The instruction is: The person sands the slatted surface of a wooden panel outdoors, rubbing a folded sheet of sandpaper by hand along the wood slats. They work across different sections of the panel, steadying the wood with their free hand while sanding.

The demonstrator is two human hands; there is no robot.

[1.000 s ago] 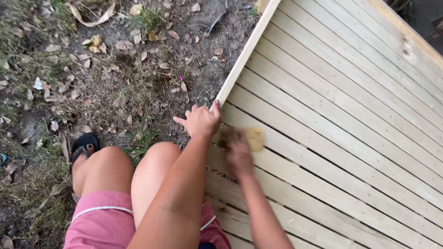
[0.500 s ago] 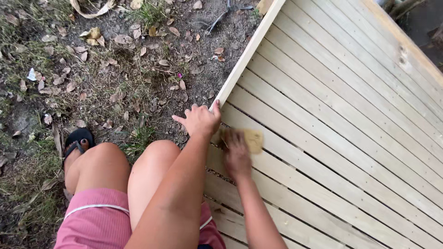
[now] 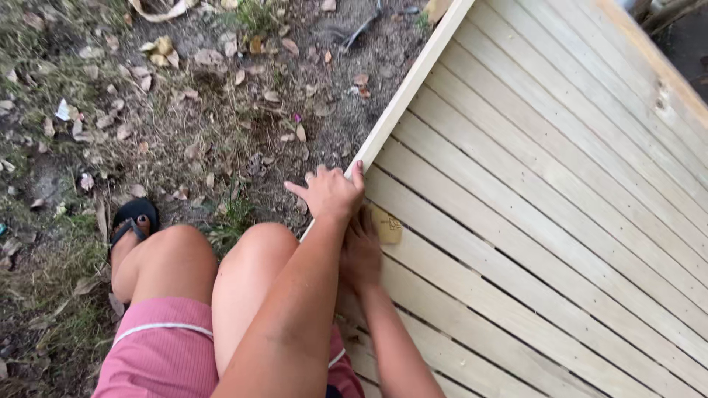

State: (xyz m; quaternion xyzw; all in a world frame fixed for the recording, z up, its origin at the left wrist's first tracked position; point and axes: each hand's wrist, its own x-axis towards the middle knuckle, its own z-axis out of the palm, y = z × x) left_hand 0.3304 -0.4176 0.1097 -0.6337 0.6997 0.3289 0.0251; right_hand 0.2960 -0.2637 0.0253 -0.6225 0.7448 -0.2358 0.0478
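Crouched at the edge of the slatted wood panel [image 3: 560, 221], the person leans in over both knees. The left hand [image 3: 328, 193] sits on the panel's pale edge rail [image 3: 413, 81], fingers spread and curled over it, steadying the frame rather than gripping hard. The right hand [image 3: 361, 250] lies just below it, flat on a slat, pressing down on a small tan sanding pad [image 3: 386, 225]; only the pad's far corner peeks out past the fingers, right by the rail.

To my eye this is sanding along the slats. Done well, the pad stays flat under the palm, strokes run with the grain along the board and not across the gaps, and pressure stays even so the corner near the rail gets no gouge. The bracing hand looks well placed: close enough to stop the panel shifting, clear of the pad's path. Beside them, bare ground [image 3: 184, 110] with dry leaves, and a black sandal [image 3: 133, 220] on the foot.
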